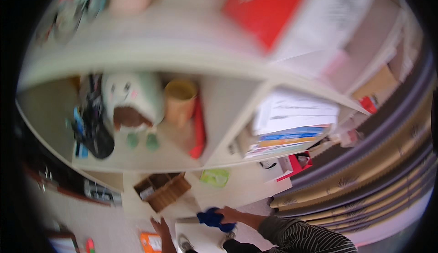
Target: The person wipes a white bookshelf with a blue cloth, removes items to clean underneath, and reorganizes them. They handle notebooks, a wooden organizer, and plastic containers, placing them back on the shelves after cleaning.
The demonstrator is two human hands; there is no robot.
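My right hand (228,215) grips a crumpled dark blue cloth (213,219) just off the front edge of a pale desk (239,194). To its left, my left hand (160,226) is raised with fingers apart and nothing in it. It is nearest to a brown wooden organizer box (171,192) with compartments, which sits tilted across the desk; a small white item shows in one compartment. Behind the cloth, a light green packet (215,177) lies flat on the desktop.
Above the desk, a shelf unit (232,147) holds a plush toy (133,99), a black pen holder (97,138), a tan cup (179,102) and stacked papers (294,112). A red-and-white box (291,167) stands at the desk's right end, beside curtains (342,184). An orange packet (150,242) lies low at left.
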